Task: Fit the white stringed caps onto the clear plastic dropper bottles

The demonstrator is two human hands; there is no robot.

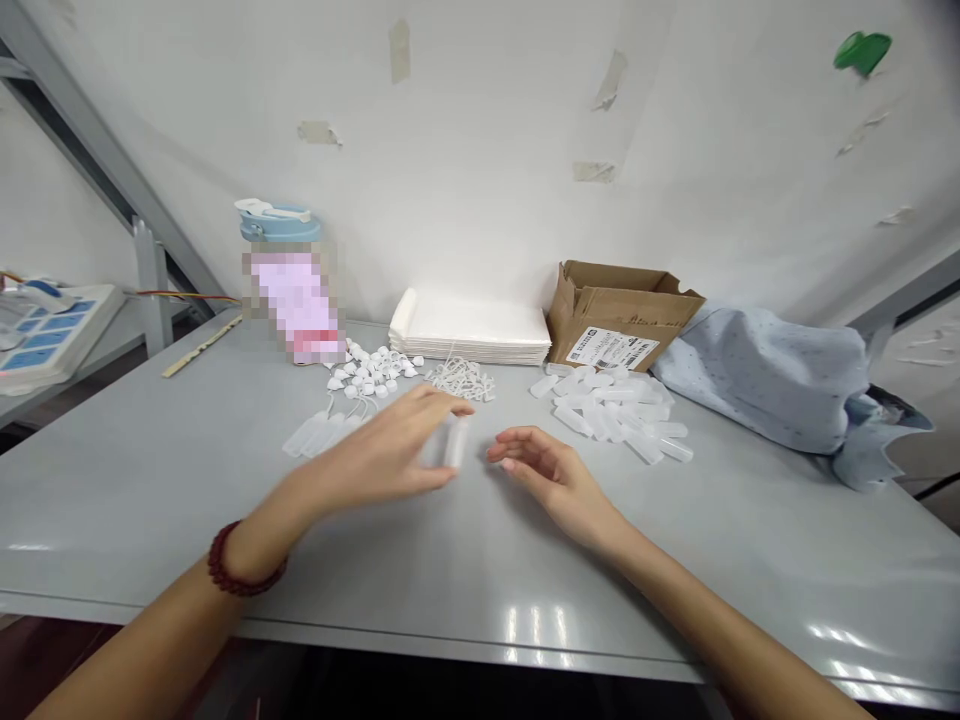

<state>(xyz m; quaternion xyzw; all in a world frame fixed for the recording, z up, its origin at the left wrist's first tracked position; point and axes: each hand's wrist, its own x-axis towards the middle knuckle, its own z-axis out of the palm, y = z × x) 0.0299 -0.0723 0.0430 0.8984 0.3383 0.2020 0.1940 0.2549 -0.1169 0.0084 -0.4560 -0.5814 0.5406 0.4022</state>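
Note:
Above the middle of the table, my left hand [386,440] holds a small translucent plastic tube [456,445] between thumb and fingertips, one at each end; it is slightly blurred. To its right is my right hand [555,485], fingers loosely curved and apart, with nothing visible in them. Beyond my hands lie a heap of thin white cords [461,380] and a pile of small white caps [367,372]. Several tubes with cords attached [319,432] lie beside my left hand. Loose translucent tubes [611,410] are heaped behind my right hand.
A stack of white sheets [472,330] and an open cardboard box [622,310] stand against the wall. Light-blue cloth [765,380] lies at right. A pixelated pink item [296,300], a blue container [281,225] and a narrow strip [202,345] are at left.

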